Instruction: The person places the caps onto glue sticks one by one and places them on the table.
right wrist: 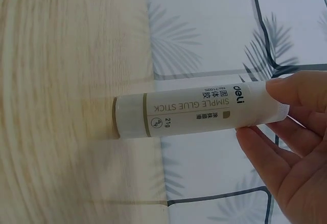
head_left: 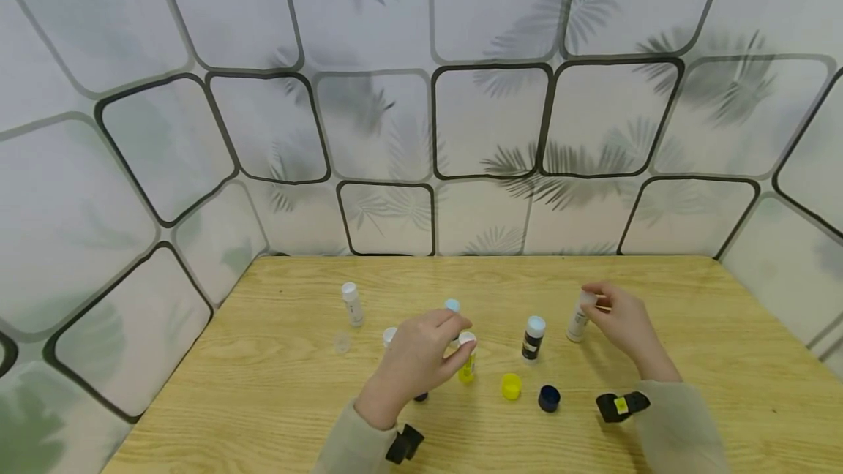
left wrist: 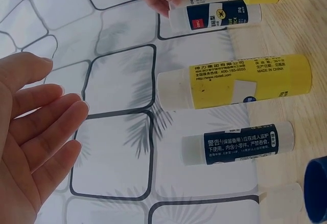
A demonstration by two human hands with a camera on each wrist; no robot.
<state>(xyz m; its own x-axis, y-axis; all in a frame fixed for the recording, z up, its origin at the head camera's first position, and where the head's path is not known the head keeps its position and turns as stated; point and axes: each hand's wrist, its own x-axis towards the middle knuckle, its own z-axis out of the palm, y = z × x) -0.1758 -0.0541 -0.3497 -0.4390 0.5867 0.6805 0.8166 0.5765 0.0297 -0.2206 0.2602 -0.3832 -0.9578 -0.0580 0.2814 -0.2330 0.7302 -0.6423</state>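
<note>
My right hand point(head_left: 622, 324) pinches the top of a white glue stick point(head_left: 577, 322) that stands on the table at the right. In the right wrist view, thumb and fingers grip the top end of this glue stick point(right wrist: 194, 110). My left hand point(head_left: 421, 353) hovers over the middle, its fingers loosely bent around nothing. Nearest to it is a yellow glue stick point(head_left: 467, 369), upright and apart from the hand in the left wrist view. A dark blue glue stick point(head_left: 531, 344) stands between the hands. Another dark blue glue stick point(left wrist: 245, 144) appears lower in the left wrist view.
A white glue stick point(head_left: 353, 307) stands at the left, beside a clear cap point(head_left: 342, 342). Toward the front lie a yellow cap point(head_left: 511, 386) and a dark blue cap point(head_left: 549, 399). Behind the left hand, another white top point(head_left: 389, 335) is partly hidden. A patterned curtain point(head_left: 388, 218) borders the table.
</note>
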